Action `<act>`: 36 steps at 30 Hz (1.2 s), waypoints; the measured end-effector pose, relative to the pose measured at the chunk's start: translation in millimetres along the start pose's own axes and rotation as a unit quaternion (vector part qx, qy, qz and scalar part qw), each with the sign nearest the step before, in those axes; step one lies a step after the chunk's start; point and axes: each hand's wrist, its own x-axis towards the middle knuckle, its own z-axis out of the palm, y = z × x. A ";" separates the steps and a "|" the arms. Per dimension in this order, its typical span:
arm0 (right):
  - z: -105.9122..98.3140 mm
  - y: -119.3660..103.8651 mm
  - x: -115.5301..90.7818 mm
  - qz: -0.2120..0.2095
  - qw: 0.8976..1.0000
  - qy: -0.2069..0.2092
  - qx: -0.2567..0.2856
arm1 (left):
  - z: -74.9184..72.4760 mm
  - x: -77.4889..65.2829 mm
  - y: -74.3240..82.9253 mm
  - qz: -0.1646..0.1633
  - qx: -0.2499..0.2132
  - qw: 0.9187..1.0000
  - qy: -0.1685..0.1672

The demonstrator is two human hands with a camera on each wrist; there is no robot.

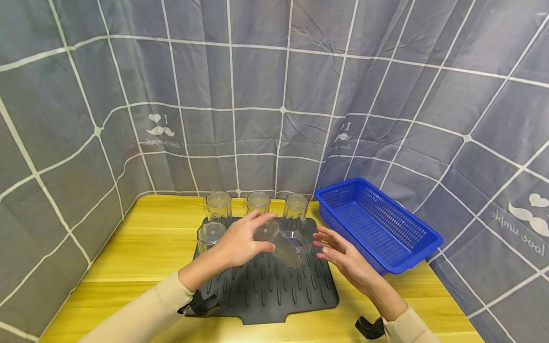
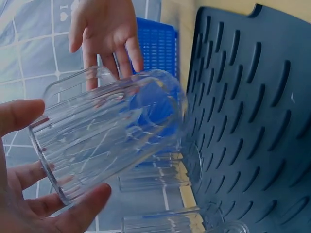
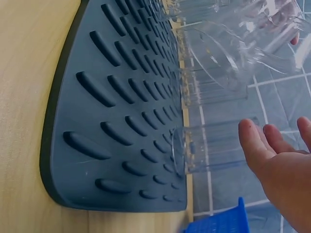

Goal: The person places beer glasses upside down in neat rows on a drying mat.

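Observation:
A clear mug (image 1: 286, 251) with a handle is tilted above the black ribbed drying mat (image 1: 270, 297). My left hand (image 1: 243, 242) grips it round its base end, thumb on one side and fingers on the other. In the left wrist view, the open end of the mug (image 2: 109, 133) points away from the palm. My right hand (image 1: 345, 261) is held to the right of the mug, near its handle, with loosely bent fingers and nothing in it. Several similar clear mugs stand upside down on the mat, among them a front-left mug (image 1: 211, 234) partly behind the left wrist.
A blue perforated basket (image 1: 422, 257) lies at the right on the yellow wood-grain table (image 1: 116, 267). Three mugs form a back row, with one (image 1: 296, 206) nearest the basket. A grey checked curtain (image 1: 257, 81) hangs behind and at both sides.

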 end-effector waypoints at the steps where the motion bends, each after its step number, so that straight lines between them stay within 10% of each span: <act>1: -0.6 0.8 0.2 0.002 1.000 0.003 0.000 | 0.0 1.0 -0.2 0.005 0.011 1.000 -0.003; 14: -5.5 7.7 -1.1 0.037 0.999 0.011 0.002 | 3.0 12.0 -4.0 0.028 0.130 0.991 -0.027; 36: -9.4 17.8 -4.8 0.040 0.999 -0.012 -0.029 | 13.2 22.2 -14.1 0.027 0.179 0.981 -0.070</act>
